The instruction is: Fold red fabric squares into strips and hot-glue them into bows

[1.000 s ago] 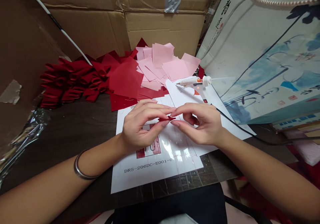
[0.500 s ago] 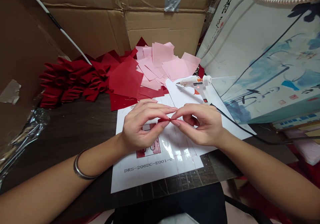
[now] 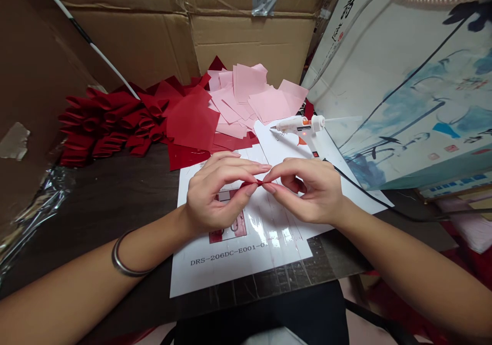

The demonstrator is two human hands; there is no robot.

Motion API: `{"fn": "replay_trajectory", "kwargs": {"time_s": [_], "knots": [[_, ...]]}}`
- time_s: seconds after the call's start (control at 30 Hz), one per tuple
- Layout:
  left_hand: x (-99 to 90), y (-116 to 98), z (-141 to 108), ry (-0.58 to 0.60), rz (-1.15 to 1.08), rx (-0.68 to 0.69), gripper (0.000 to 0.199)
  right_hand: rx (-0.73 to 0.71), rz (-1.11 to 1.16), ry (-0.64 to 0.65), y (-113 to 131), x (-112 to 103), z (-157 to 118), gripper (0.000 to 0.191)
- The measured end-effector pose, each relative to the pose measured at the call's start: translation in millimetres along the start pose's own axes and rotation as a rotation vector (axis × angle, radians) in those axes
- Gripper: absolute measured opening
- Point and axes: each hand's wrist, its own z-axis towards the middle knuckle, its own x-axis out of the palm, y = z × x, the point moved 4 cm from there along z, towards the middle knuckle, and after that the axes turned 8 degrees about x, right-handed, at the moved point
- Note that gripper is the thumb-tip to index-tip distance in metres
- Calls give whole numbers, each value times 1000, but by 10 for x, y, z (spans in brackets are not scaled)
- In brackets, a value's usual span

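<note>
Between my two hands is a small folded red fabric piece (image 3: 260, 183), mostly covered by fingertips. My left hand (image 3: 217, 191) pinches one end of it between thumb and fingers. From the other side, thumb and forefinger of my right hand (image 3: 307, 188) grip it, the rest of the fingers curled in. Both hands are held over a printed white sheet (image 3: 200, 278) with a picture and lettering. Just behind the right hand, a white hot glue gun (image 3: 300, 125) lies on white paper, its nozzle pointing left.
Red fabric squares (image 3: 194, 117) and pink squares (image 3: 251, 81) lie piled at the back. Folded red loops (image 3: 103, 122) are heaped at back left. Cardboard (image 3: 253, 47) stands behind, a painted white box (image 3: 388, 83) at right. The glue gun's black cord (image 3: 357, 186) crosses the right side.
Hardly anything differs. Both hands keep their pinch on the red fabric piece, and the whole view has shifted very slightly.
</note>
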Motion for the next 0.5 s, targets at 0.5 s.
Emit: {"fn": "replay_trajectory", "kwargs": {"time_s": [0.5], "knots": [[-12, -12, 9, -3, 0, -37, 19, 11, -49, -27, -6, -7, -15, 4]]}}
